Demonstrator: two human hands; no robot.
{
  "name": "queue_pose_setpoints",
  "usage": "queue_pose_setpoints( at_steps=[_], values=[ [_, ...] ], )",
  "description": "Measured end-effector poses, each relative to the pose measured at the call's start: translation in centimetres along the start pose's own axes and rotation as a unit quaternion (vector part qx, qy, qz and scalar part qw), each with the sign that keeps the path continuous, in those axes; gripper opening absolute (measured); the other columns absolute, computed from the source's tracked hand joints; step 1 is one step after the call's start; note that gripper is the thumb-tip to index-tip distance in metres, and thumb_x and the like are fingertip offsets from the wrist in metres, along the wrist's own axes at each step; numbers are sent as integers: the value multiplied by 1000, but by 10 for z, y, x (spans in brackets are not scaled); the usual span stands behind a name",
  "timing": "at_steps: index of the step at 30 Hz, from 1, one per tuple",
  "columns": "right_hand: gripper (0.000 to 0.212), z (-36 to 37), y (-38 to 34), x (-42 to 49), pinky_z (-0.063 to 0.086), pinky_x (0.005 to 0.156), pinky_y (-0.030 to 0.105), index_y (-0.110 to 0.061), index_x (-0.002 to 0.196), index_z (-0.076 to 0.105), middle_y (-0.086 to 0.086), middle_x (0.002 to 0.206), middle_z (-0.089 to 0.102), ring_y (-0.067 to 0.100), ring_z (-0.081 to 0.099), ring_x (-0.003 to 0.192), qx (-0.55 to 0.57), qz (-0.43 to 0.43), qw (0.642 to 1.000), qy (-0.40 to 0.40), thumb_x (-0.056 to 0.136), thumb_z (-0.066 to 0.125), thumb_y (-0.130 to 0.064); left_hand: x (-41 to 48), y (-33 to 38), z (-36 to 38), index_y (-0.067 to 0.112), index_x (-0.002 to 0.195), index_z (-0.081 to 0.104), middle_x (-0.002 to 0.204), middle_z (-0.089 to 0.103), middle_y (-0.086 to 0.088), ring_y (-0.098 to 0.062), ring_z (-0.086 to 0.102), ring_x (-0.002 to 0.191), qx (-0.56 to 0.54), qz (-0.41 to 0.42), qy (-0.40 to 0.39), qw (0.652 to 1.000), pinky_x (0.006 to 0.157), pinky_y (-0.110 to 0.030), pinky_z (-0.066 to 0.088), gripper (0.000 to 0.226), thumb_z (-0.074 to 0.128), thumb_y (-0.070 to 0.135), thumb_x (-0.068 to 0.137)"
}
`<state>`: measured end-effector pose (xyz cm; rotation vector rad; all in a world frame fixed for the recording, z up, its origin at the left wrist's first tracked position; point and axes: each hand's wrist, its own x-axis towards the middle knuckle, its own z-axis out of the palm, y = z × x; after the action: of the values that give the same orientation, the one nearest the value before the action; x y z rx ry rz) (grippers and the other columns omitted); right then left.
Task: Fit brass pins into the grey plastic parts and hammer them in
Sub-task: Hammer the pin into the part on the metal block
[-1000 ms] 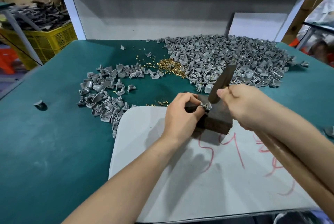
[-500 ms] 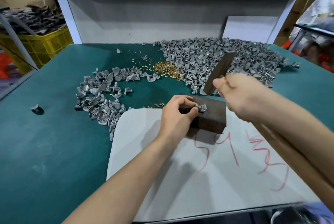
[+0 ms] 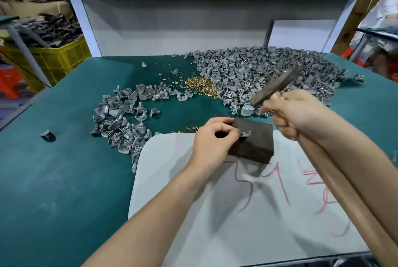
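Dark block [image 3: 256, 137]: left hand [image 3: 212, 140] pinches grey part [image 3: 245, 133] atop it; right hand [image 3: 295, 113] grips hammer [image 3: 274, 88] raised above.

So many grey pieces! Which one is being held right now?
The one grey piece on the dark block, pinched by the left hand, near the raised hammer. All others lie loose on the green table.
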<state>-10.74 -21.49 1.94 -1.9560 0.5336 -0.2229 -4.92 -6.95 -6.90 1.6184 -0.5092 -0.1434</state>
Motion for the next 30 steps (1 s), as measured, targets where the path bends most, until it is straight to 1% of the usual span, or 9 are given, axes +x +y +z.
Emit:
queue_pose_setpoints(
  at_steps=[4, 7, 12, 15, 18, 21, 24, 27, 30],
  values=[
    [29, 12, 27, 22, 26, 30, 14, -6, 56, 47, 6, 32, 41, 17, 36, 23, -116, -8, 992, 39, 84, 56, -8, -2, -1, 1, 22, 65, 71, 104, 65, 15, 8, 58, 94, -7, -9, 10, 1000, 83, -6, 40, 19, 70, 11, 81],
    [25, 13, 38, 31, 31, 32, 18, -7, 56, 48, -1, 26, 40, 13, 41, 23, -182, -27, 979, 92, 80, 56, -11, -3, -2, 1, 20, 66, 72, 104, 65, 15, 7, 58, 95, -11, -11, 10, 1000, 82, -5, 40, 17, 71, 12, 81],
    [29, 12, 50, 37, 30, 29, 16, -12, 54, 47, -3, 28, 41, 11, 42, 22, -168, -41, 976, 134, 81, 58, -9, -3, -3, 1, 22, 66, 70, 103, 65, 15, 7, 58, 95, -6, -6, 9, 1000, 78, -2, 38, 19, 70, 12, 82],
    [25, 8, 52, 35, 34, 38, 19, -10, 57, 48, 0, 37, 46, 18, 46, 28, -143, -42, 980, 132, 80, 59, -10, -4, -3, 2, 25, 70, 66, 96, 65, 14, 2, 59, 91, 10, 23, 23, 999, 77, -5, 40, 20, 68, 10, 83],
    [25, 10, 52, 33, 44, 51, 24, -9, 61, 47, 14, 58, 56, 31, 57, 52, -255, -35, 950, 175, 82, 57, -19, -4, -4, 1, 30, 77, 61, 85, 63, 14, -4, 59, 85, 75, 83, 60, 992, 76, -13, 44, 16, 64, 15, 83],
    [29, 11, 53, 27, 38, 65, 32, -8, 68, 50, 15, 70, 54, 38, 55, 77, -355, -20, 914, 197, 88, 52, -29, -3, -7, 0, 31, 84, 57, 85, 64, 15, -5, 61, 87, 113, 108, 77, 985, 79, -21, 48, 16, 61, 16, 85],
    [32, 10, 57, 25, 43, 70, 36, -6, 87, 63, 23, 89, 63, 40, 60, 90, -370, -8, 914, 166, 90, 51, -35, -4, -7, -1, 31, 86, 58, 85, 64, 18, -1, 61, 88, 113, 118, 66, 984, 76, -10, 43, 17, 61, 14, 89],
    [26, 10, 53, 21, 42, 68, 34, -10, 94, 64, 17, 93, 65, 37, 60, 92, -389, -60, 901, 184, 91, 55, -34, -5, -5, -1, 31, 88, 57, 85, 63, 19, 1, 59, 88, 141, 129, 73, 979, 76, -10, 41, 18, 60, 14, 91],
    [13, 16, 44, 12, 51, 72, 32, -16, 96, 68, 0, 82, 66, 22, 62, 79, -268, -199, 917, 218, 86, 64, -24, -5, -2, -3, 32, 92, 60, 93, 63, 20, -7, 55, 100, 215, 154, 111, 958, 89, -35, 44, 15, 58, 17, 91]
  ],
)
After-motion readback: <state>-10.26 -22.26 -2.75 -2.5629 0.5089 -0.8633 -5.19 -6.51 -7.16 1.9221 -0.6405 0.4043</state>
